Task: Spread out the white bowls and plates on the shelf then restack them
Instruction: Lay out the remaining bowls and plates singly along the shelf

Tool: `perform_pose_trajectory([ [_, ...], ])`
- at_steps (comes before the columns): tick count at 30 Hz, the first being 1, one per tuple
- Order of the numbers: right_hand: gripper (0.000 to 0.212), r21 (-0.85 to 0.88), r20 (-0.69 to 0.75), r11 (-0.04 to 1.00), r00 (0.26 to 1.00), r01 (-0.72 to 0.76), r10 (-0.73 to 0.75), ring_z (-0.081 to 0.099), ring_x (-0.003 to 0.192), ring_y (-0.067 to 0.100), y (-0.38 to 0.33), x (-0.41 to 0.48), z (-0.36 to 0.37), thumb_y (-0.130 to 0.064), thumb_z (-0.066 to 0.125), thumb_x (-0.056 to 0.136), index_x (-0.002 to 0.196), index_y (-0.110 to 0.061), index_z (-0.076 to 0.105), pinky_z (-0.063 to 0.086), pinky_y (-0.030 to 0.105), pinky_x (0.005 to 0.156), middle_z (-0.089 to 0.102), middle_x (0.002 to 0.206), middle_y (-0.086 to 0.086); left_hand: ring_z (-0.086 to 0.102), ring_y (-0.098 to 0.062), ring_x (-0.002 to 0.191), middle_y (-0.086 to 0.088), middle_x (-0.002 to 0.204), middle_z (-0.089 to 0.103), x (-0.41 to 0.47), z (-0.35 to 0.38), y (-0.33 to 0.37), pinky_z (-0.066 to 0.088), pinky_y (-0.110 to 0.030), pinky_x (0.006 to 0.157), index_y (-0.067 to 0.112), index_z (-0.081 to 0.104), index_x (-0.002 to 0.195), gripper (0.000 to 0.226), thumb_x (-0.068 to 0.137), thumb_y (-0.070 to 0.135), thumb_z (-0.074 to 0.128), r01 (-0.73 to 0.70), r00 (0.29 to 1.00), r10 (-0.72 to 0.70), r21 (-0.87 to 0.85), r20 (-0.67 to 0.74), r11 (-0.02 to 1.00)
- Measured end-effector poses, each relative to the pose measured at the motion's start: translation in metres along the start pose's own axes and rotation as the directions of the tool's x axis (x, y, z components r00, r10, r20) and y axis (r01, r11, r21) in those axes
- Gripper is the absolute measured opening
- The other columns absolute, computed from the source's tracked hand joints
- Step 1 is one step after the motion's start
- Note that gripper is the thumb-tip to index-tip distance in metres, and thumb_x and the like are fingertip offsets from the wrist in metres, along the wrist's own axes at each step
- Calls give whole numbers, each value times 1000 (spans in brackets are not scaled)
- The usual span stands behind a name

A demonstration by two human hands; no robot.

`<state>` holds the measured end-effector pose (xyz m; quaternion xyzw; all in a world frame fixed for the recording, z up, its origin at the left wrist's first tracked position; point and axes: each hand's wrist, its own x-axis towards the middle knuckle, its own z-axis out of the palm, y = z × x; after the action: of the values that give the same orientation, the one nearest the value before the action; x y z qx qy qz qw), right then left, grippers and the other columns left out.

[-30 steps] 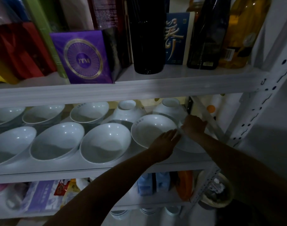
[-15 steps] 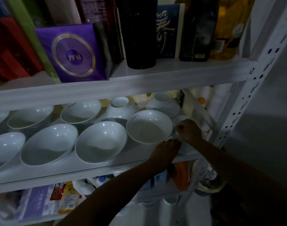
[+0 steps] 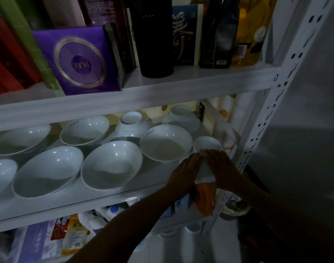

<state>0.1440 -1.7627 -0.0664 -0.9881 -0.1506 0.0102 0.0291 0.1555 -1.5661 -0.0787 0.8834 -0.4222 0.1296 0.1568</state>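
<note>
Several white bowls are spread over the middle shelf [image 3: 113, 194]. Two big ones [image 3: 48, 170] [image 3: 113, 164] lie in front, and a shallower bowl [image 3: 166, 142] sits to their right. More bowls [image 3: 84, 130] [image 3: 21, 139] stand behind, and two [image 3: 131, 124] [image 3: 181, 118] are upside down at the back. A small bowl [image 3: 207, 144] is at the right end. Just in front of it, my left hand [image 3: 185, 171] and my right hand [image 3: 221, 168] hold a small white dish [image 3: 205, 173] between them at the shelf's front right corner. My hands hide most of that dish.
The shelf above carries a purple box [image 3: 78, 61], a dark cylinder [image 3: 154, 38], bottles and boxes. A perforated white upright [image 3: 265, 114] stands close to my right hand. The shelf below holds packets, bottles and an orange item [image 3: 206, 198].
Both hands have come together over the small white dish at the right corner. The small bowl behind them is now uncovered. The camera has shifted lower and left.
</note>
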Motion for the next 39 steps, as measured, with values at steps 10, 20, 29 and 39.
perform_pose_trajectory([
  [10, 89, -133, -189, 991, 981, 17, -42, 40, 118, 35, -17, -19, 9, -34, 74, 62, 136, -5, 32, 49, 60, 90, 41, 128, 15, 26, -36, 142, -20, 153, 27, 2, 2, -16, 35, -50, 111, 7, 17, 147, 95, 74, 34, 73, -68, 998, 68, -19, 8, 998],
  [20, 95, 106, -302, 987, 950, 118, -82, 40, 119, 25, -2, -32, -30, -59, 54, 69, 147, -35, 5, 46, 47, 98, 37, 132, 3, 15, -28, 147, -18, 158, 11, 7, -3, -14, 21, -38, 119, 18, 4, 151, 87, 84, 40, 56, 75, 992, -98, -251, -80, 965],
  [29, 86, 747, -68, 639, 935, -183, 347, 46, 113, 15, 4, -51, -92, -5, 77, 74, 145, -12, 30, 46, 24, 87, 46, 130, 3, 42, -8, 126, -5, 139, 50, 47, -33, -3, 35, -25, 109, 8, 43, 139, 60, 84, 11, 67, 287, 826, -534, -678, -183, 677],
  [39, 23, 859, 179, -505, 877, 82, 446, 56, 106, 28, -15, -37, -91, -26, 41, 96, 115, -22, 54, 53, 45, 77, 59, 116, 8, 57, -29, 112, -14, 122, 59, 80, -62, -18, 48, -44, 97, 9, 51, 128, 40, 99, 36, 41, 457, 759, -582, -876, 293, 155],
])
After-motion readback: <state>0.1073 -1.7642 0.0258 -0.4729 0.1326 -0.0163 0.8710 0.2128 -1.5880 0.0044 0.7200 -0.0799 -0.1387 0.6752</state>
